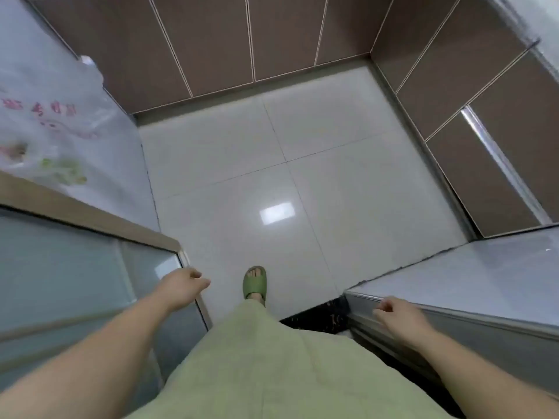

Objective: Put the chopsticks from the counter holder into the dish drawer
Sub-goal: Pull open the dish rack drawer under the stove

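Observation:
No chopsticks, holder or drawer interior shows in the head view. My left hand hangs at the lower left beside a glass door frame, fingers loosely curled and holding nothing. My right hand hovers at the lower right by a metal-edged panel, fingers half curled and empty. Brown cabinet fronts line the far wall and the right side, one with a long metal handle.
White glossy floor tiles fill the middle. A plastic bag with red print hangs at the left. A glass sliding door stands at the lower left. My foot in a green slipper is stepping forward.

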